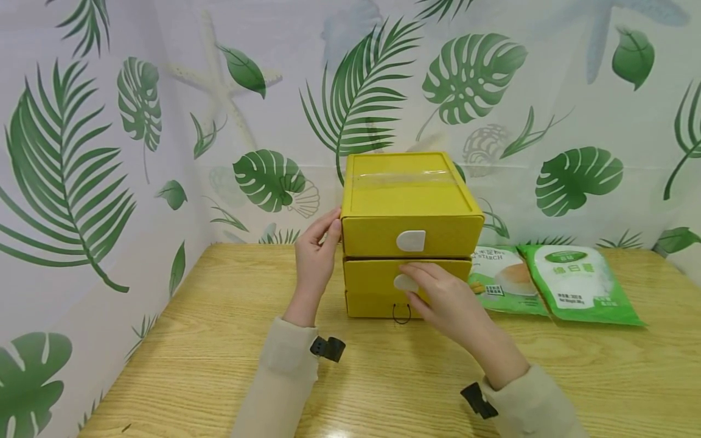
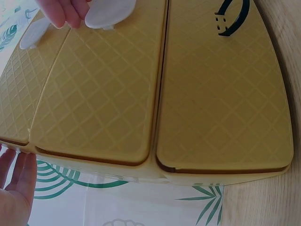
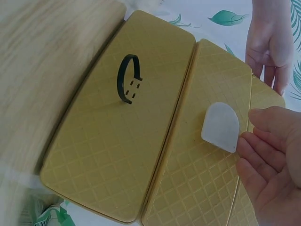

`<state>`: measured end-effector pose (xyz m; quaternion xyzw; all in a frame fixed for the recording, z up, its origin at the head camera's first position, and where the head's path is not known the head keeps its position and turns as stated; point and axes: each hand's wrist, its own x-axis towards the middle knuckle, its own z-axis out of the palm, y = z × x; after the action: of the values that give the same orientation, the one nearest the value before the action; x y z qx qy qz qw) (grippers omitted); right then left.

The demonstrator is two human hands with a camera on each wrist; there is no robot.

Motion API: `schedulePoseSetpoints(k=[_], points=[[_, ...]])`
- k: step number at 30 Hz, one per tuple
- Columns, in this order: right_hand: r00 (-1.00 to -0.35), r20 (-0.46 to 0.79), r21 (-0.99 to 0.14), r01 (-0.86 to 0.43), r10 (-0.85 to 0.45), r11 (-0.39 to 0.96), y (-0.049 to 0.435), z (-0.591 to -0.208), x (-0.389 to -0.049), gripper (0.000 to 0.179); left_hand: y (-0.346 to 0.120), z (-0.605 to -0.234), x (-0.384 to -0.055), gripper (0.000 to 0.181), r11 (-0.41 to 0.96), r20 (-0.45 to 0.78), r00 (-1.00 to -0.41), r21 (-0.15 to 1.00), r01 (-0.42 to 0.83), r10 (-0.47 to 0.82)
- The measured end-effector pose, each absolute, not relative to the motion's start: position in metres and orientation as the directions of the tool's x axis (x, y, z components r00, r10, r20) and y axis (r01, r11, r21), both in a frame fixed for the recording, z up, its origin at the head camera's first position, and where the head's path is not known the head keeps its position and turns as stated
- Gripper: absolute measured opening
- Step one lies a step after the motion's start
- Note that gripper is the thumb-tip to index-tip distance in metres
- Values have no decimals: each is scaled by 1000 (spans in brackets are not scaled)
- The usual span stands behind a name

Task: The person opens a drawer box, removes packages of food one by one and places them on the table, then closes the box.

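A yellow drawer box [image 1: 413, 234] stands on the table, its front bearing an upper white tab [image 1: 411, 241], a lower white tab [image 3: 220, 127] and a black loop [image 3: 123, 79] on the bottom panel. My left hand [image 1: 317, 252] rests against the left side of the box near its upper front corner, fingers fairly straight. At the lower white tab is my right hand [image 1: 451, 301], thumb and fingers spread about the tab's side in the head view. Fingertips come right to the tab's edge in the right wrist view, with its face uncovered.
Two green-and-white bags, a starch bag [image 1: 506, 280] and a bag of white contents [image 1: 583, 283], lie right of the box. Clear tape [image 1: 405, 176] crosses the box top. A leaf-patterned backdrop [image 1: 372, 91] rises behind the wooden table [image 1: 230, 292].
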<state>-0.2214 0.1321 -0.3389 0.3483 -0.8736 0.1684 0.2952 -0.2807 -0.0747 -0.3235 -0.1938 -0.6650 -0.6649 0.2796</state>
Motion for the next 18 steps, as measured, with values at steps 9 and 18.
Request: schedulePoseSetpoints(k=[9, 18], points=[[-628, 590, -104, -683, -508, 723, 133, -341, -223, 46, -76, -324, -282, 28, 55, 635, -764, 772, 633, -113], [-583, 613, -64, -709, -533, 703, 133, -343, -224, 44, -76, -325, -282, 28, 57, 637, -763, 771, 635, -112]])
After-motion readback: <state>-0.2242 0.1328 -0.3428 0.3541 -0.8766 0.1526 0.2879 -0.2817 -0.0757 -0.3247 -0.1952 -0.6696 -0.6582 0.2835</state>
